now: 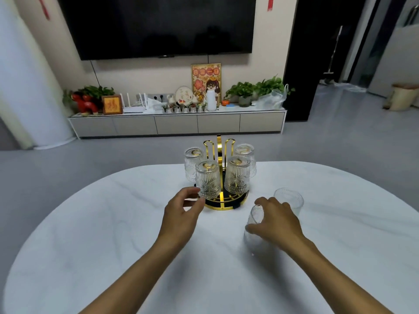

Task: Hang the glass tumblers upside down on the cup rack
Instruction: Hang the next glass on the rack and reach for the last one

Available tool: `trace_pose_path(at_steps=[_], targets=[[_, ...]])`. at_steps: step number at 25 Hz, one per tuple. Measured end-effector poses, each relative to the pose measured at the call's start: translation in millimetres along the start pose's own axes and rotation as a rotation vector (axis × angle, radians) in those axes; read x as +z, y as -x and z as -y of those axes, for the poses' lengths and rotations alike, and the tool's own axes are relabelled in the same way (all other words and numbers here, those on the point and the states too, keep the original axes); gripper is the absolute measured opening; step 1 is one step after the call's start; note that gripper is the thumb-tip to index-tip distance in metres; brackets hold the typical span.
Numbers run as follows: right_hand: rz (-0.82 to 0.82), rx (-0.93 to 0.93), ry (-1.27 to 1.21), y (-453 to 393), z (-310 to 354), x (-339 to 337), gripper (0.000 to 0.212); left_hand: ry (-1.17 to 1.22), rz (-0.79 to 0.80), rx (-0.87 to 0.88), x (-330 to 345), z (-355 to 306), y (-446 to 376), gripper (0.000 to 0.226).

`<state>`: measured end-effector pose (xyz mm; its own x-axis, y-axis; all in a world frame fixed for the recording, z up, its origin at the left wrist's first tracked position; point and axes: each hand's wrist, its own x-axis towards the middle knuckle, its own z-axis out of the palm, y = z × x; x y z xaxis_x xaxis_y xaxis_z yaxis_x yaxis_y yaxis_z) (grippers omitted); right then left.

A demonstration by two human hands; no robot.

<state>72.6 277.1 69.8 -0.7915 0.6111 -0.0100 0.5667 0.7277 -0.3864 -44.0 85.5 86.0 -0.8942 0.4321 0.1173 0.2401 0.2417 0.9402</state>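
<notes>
A gold cup rack [223, 206] with a round base stands on the white table. Several ribbed glass tumblers hang upside down on it, such as the front-left tumbler [208, 179] and the front-right tumbler [237, 177]. Two gold hooks [229, 143] at the back stand bare. My left hand [183, 210] is just below the front-left tumbler, fingers apart, fingertips near its rim. My right hand [275, 219] wraps a blurred tumbler [255, 225] on the table right of the rack. Another upright tumbler [290, 201] stands just behind that hand.
The white marble-look table [113, 223] has a curved far edge just behind the rack. Beyond it lie grey floor, a low TV cabinet [176, 124] with plants and ornaments, and a wall-mounted TV [158, 26].
</notes>
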Motion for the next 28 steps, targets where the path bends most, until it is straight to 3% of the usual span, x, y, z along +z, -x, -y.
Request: trace_pose_path(at_steps=[5,8,11,16,18,20,22,24,28], targets=[[-0.136,-0.001,-0.931,12.5,36.4,-41.7,0.064,0.275,0.301,-0.250,4.6,-36.3,0.1,0.044],[-0.173,-0.030,-1.167,11.1,60.6,-53.1,0.053,0.558,0.254,-0.271,-3.6,-44.1,-7.4,0.040],[-0.161,-0.043,-1.281,6.5,75.9,-44.5,0.047,0.657,0.282,-0.249,-11.5,-41.6,-18.5,0.038],[0.000,-0.146,-1.211,-33.7,90.6,-39.1,0.053,0.680,0.113,-0.074,-33.4,-42.2,-67.2,0.031],[-0.155,-0.243,-0.865,-72.4,92.1,-46.4,0.053,0.603,0.030,0.017,-49.7,-54.5,-109.3,0.033],[-0.281,-0.357,-0.332,-111.8,95.5,-48.4,0.048,0.431,-0.042,0.088,-55.7,-68.8,-150.7,0.053],[-0.252,-0.368,-0.060,-138.8,98.6,-42.4,0.043,0.291,-0.088,0.138,-48.6,-75.8,-184.6,0.053],[-0.284,-0.360,0.024,-152.9,99.2,-34.3,0.039,0.172,-0.093,0.163,-35.6,-74.8,-215.7,0.053],[-0.373,-0.394,0.041,-162.3,98.0,-30.9,0.037,-0.025,-0.061,0.158,-8.0,-69.1,-257.1,0.079]])
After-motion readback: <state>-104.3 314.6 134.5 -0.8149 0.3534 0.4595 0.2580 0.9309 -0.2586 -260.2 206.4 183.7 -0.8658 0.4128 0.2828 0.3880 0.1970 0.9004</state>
